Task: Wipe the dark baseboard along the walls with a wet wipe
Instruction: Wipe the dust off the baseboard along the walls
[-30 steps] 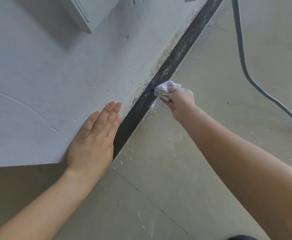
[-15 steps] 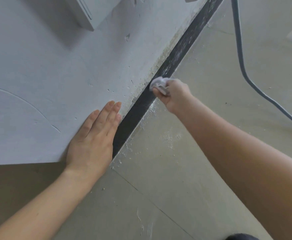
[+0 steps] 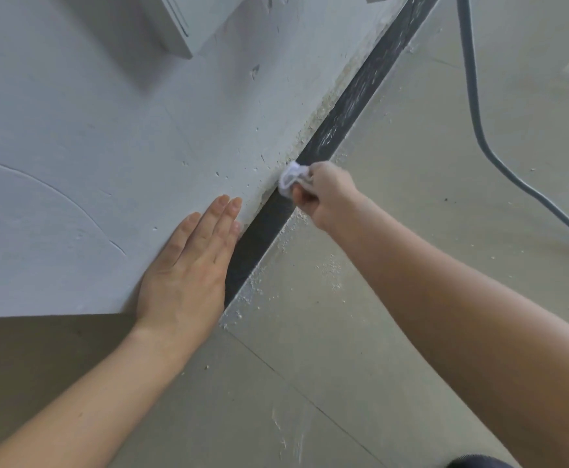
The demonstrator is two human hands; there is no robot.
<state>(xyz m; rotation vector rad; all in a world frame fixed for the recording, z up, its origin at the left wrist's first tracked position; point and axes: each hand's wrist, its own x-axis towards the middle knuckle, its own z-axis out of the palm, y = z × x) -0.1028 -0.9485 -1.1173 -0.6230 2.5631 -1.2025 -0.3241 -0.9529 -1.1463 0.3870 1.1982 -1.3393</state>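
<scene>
Grey wall (image 3: pixel 107 146), gritty floor (image 3: pixel 411 231). Right hand (image 3: pixel 327 194): fingers (image 3: pixel 301 194) curled tight on wet wipe (image 3: pixel 291 179), pressed to baseboard (image 3: pixel 263 231). Strip nearer than fingers looks clean; beyond them chalky, est. most remaining. Left hand (image 3: pixel 188 265) flat on wall, holding nothing.

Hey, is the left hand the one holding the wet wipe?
No, the left hand lies flat and open on the wall, while the right hand grips the wet wipe against the baseboard.
</scene>
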